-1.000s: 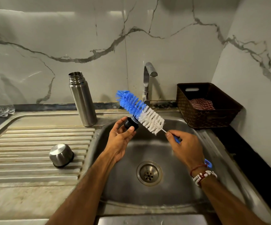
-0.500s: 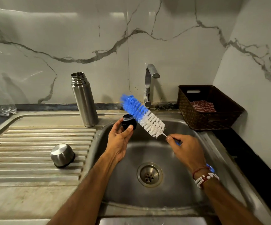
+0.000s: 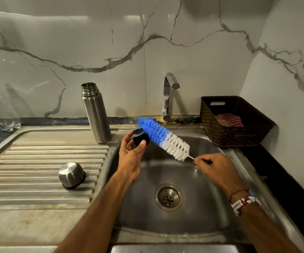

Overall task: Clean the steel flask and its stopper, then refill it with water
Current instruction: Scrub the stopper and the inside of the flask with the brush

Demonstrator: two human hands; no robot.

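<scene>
The steel flask [image 3: 95, 114] stands open and upright at the back of the draining board, left of the basin. My left hand [image 3: 132, 155] holds the black stopper [image 3: 140, 138] between thumb and fingers above the basin's back left corner. My right hand [image 3: 215, 169] grips the handle of a bottle brush [image 3: 163, 138] with blue and white bristles. The blue bristles lie against the stopper's right side. The flask's steel cap [image 3: 71, 174] sits upside down on the ribbed draining board.
The steel sink [image 3: 193, 220] with its drain [image 3: 168, 197] lies below both hands. The tap [image 3: 167, 95] stands at the back, no water running. A dark woven basket [image 3: 220, 132] holding a striped cloth sits to the right. A clear plastic bottle [image 3: 6, 121] stands far left.
The brush has slid down and right along the stopper, and my right hand has drawn back to the right. The stopper is tilted a little more, its top now showing.
</scene>
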